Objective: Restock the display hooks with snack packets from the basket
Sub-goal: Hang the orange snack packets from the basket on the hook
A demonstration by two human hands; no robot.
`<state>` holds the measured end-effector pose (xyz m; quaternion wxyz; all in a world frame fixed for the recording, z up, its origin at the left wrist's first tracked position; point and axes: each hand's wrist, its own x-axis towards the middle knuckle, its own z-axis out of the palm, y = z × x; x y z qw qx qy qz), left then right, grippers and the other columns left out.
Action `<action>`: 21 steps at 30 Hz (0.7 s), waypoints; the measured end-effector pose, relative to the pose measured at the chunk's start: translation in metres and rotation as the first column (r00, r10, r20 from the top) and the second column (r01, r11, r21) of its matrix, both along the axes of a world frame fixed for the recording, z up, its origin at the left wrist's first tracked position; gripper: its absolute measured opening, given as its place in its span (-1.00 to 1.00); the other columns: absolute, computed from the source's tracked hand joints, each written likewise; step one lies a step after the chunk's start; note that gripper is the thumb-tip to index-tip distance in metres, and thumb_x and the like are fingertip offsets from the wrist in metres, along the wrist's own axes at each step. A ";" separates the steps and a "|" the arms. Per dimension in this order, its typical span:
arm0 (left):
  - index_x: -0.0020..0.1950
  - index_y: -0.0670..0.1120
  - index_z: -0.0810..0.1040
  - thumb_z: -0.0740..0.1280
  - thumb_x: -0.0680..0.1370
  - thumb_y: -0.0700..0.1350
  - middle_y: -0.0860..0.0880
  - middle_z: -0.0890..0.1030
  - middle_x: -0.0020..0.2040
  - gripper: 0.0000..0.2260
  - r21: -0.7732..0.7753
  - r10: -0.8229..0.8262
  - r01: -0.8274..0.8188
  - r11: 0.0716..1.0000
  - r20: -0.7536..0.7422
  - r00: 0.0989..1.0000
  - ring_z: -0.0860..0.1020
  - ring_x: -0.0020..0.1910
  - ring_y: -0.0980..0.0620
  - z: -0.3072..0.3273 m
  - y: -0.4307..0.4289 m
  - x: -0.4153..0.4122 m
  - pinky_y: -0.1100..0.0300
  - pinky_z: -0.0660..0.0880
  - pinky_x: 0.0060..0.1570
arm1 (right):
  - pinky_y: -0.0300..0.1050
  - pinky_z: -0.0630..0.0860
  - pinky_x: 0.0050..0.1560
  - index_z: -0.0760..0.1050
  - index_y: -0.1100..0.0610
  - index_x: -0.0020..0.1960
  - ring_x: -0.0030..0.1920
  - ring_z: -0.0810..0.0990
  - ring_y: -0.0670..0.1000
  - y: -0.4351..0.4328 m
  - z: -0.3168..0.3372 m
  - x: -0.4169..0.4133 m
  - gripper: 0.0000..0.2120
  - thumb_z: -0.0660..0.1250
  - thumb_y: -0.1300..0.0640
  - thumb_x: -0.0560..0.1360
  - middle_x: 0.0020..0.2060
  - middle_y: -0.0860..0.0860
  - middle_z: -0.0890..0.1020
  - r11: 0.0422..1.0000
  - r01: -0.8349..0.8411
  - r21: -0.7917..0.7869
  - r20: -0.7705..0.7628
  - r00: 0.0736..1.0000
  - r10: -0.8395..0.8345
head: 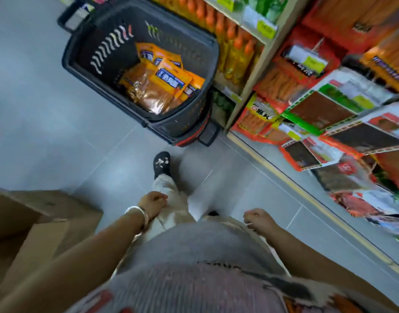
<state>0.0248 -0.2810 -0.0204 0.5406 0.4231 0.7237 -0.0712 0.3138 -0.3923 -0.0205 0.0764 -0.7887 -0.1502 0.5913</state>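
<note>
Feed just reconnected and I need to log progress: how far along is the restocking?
Done: many red, orange and green packets hang displayed on the right; blur hides any empty hooks. In hand: nothing; the left hand and right hand hang loosely curled, empty. Left: a pile of orange snack packets lies in the dark plastic basket.

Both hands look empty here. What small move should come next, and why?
Probably a step toward the basket and a reach down for one orange snack packet. The left hand and right hand hang loosely curled, holding nothing, while the basket stands ahead on the floor, beside the display of hanging packets.
</note>
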 end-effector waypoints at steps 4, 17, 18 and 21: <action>0.11 -0.19 0.59 0.28 0.54 -0.22 -0.18 0.60 0.10 -0.81 -0.026 0.112 -0.111 0.993 0.030 0.993 0.54 0.13 -0.13 -0.006 0.053 -0.037 0.14 0.40 0.22 | -0.21 0.38 -0.30 0.45 0.14 -0.10 -0.33 0.48 -0.03 0.096 0.003 -0.014 -0.96 0.26 0.22 0.54 -0.30 0.04 0.53 0.998 0.025 0.055 -0.006 1.000 -0.025; 0.12 -0.09 0.50 0.18 0.61 -0.19 -0.05 0.59 0.00 -0.85 0.049 0.121 -0.151 0.987 0.387 0.914 0.56 -0.08 0.05 0.033 0.333 -0.077 0.32 0.48 -0.14 | -0.29 0.47 -0.27 0.46 0.04 -0.03 -0.36 0.54 -0.12 0.413 0.004 -0.138 -0.95 0.28 0.18 0.55 -0.27 -0.04 0.59 0.936 0.125 0.330 -0.153 0.985 -0.078; 0.14 -0.09 0.49 0.16 0.62 -0.19 -0.05 0.58 0.02 -0.84 0.052 0.110 -0.141 0.989 0.382 0.917 0.56 -0.04 0.04 0.028 0.352 -0.076 0.29 0.47 -0.10 | -0.25 0.46 -0.25 0.46 0.05 -0.01 -0.35 0.54 -0.10 0.426 -0.009 -0.141 -0.95 0.28 0.18 0.55 -0.26 -0.03 0.59 0.942 0.141 0.305 -0.154 0.983 -0.097; 0.20 -0.16 0.47 0.15 0.62 -0.22 -0.06 0.56 0.04 -0.80 0.050 0.146 -0.175 0.983 0.353 0.924 0.53 -0.01 0.03 0.002 0.402 -0.067 0.34 0.45 -0.15 | -0.24 0.44 -0.30 0.42 0.10 0.07 -0.31 0.53 -0.05 0.457 -0.050 -0.145 -0.90 0.27 0.19 0.56 -0.22 0.01 0.57 0.961 0.202 0.188 -0.123 0.976 -0.181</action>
